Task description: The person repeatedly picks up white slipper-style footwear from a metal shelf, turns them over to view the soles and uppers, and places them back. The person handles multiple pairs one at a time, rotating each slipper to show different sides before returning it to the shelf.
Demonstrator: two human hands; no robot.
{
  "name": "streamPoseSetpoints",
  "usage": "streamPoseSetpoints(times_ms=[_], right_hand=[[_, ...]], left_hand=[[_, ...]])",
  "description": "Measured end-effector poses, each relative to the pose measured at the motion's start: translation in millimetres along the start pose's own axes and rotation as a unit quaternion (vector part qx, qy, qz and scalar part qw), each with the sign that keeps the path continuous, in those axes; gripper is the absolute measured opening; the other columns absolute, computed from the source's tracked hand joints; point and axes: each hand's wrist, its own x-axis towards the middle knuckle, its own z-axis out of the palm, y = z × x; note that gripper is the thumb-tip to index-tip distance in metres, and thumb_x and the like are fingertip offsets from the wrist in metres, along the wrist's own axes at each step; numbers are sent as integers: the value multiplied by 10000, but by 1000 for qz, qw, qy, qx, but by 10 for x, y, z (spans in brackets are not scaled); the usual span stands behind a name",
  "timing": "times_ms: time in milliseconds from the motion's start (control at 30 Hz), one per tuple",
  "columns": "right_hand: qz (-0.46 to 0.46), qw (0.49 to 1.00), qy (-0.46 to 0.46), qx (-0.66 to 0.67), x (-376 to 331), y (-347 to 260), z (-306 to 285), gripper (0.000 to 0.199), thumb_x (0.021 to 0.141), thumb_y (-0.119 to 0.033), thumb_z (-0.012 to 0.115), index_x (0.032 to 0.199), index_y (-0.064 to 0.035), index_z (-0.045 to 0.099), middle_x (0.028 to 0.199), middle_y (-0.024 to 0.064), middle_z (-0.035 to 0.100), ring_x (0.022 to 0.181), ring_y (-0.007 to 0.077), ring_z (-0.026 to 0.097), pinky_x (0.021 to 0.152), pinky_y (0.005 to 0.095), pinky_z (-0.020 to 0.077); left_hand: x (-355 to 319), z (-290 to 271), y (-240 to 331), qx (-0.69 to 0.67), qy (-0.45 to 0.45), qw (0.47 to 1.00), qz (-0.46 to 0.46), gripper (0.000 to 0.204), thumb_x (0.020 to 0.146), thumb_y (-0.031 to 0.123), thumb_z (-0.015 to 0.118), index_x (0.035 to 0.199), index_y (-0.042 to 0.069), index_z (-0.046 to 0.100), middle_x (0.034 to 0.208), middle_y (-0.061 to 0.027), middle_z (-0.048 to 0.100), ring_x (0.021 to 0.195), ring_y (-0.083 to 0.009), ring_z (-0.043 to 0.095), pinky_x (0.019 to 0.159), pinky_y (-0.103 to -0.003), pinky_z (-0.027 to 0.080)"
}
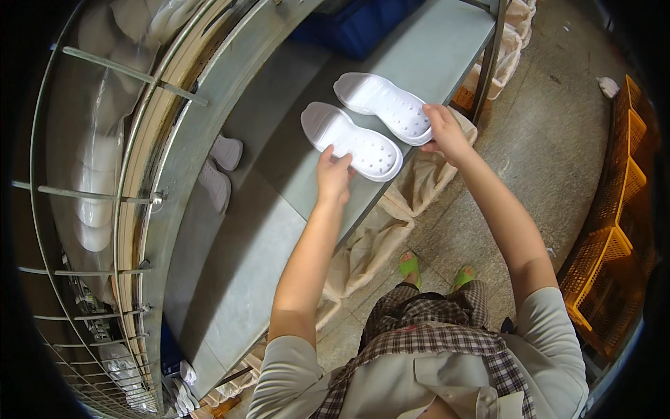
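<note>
Left hand (333, 174): it is resting on the near end of the left white sole (352, 140), fingers curling over the edge with the thumb on top, so the grip is closing on that sole.
Right hand (445, 130): it is pinching the near end of the right white sole (384, 106), fingers wrapping its edge, so the grip is closing on it.
White soles: the two moulded foam pieces are lying side by side on the counter (265, 230), near its front edge, parallel and just apart; each is long and rounded, smooth and matte, with a dished heel end and rows of small round holes toward the near end.
Counter: it is a flat grey metal sheet, dull and slightly scuffed, bending with the lens and running diagonally across the view.
Smaller white pieces (220, 167): two are lying further left on the counter, well apart from the soles.
Wire guard (84, 188): thin metal rods are curving round pale rounded shapes on the left.
Cloth sacks (391, 223): coarse beige fabric is hanging below the counter edge.
Orange crates (614, 209): latticed plastic ones are stacking up on the right, on the concrete floor (558, 126).
Blue bin (363, 24): it is sitting at the far end of the counter.
</note>
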Motion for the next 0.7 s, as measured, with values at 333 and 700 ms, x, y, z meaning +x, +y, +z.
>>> streamPoseSetpoints(times_ms=[333, 700], right_hand=[[-144, 962, 100, -208, 255, 221, -137, 442, 949, -390, 448, 1119, 2, 562, 678, 37, 553, 484, 81, 483, 413, 226, 383], [-4, 996, 4, -85, -1151, 1213, -268, 243, 957, -253, 491, 925, -25, 569, 595, -14, 489, 531, 74, 449, 491, 221, 356]], left_hand=[[-16, -936, 100, 146, 89, 975, 140, 700, 820, 186, 657, 1403, 68, 288, 1285, -159, 428, 997, -194, 501, 809, -318, 450], [1075, -4195, 62, -157, 319, 932, 76, 370, 888, 200, 550, 1192, 0, 484, 1133, -203, 490, 981, -294, 541, 740, -382, 552]])
